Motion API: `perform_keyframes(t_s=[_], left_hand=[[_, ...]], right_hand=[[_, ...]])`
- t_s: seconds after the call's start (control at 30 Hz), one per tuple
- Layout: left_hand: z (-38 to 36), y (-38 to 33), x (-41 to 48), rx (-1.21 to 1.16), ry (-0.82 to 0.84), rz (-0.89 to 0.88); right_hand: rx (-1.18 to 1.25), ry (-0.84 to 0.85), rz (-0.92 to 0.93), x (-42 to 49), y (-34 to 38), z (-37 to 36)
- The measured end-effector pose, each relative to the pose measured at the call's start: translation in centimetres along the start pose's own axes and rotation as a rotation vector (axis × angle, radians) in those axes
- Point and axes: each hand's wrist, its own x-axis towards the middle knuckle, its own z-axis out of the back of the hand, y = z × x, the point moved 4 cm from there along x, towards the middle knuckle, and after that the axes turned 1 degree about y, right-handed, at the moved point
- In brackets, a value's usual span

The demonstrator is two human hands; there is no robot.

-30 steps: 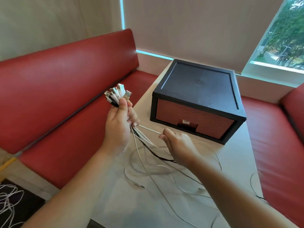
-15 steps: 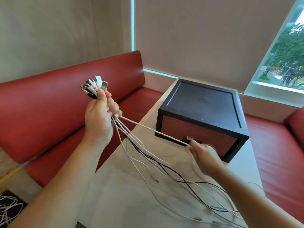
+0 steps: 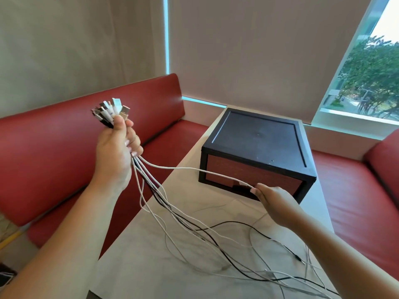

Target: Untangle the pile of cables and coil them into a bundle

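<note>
My left hand (image 3: 116,152) is raised over the left edge of the table and grips a bunch of several cables just below their plugs (image 3: 111,112), which stick up above the fist. White and black cables (image 3: 190,223) hang from it and trail across the pale table (image 3: 151,266) toward the lower right. One white cable (image 3: 194,168) stretches nearly level from the fist to my right hand (image 3: 274,201), which pinches it in front of the box.
A black box with a reddish-brown front (image 3: 257,152) stands at the far end of the table. Red padded benches (image 3: 54,152) run along the left and the right (image 3: 362,201). A window (image 3: 367,72) is at the upper right.
My left hand has lifted the bunch of plugs higher and to the left. My right hand has slid along one white cable to the right, drawing it out straight.
</note>
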Motion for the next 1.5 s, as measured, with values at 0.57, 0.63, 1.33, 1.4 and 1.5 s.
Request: perform_keyframes(t_s=[0.57,0.63,1.33,1.4,1.5], left_hand=[[-9.0,3.9,-5.0,0.687,0.658,0.142],[-8.2,3.3,-4.3,0.785,0.651,0.075],[-0.1,-0.2,-0.6,1.068,0.383,-0.067],[0.8,-0.8,-0.3,1.040,0.277,-0.074],[2.5,-1.2,0.2,1.027,0.219,-0.034]], right_hand=[[-0.184,-0.070,0.447,1.2,12.1,9.7],[-0.136,-0.060,0.425,1.2,11.4,9.5],[-0.177,0.027,0.144,-0.3,0.4,4.2],[-0.178,0.032,0.080,-0.8,-1.6,4.0],[-0.130,-0.002,0.009,-1.8,-4.3,3.9]])
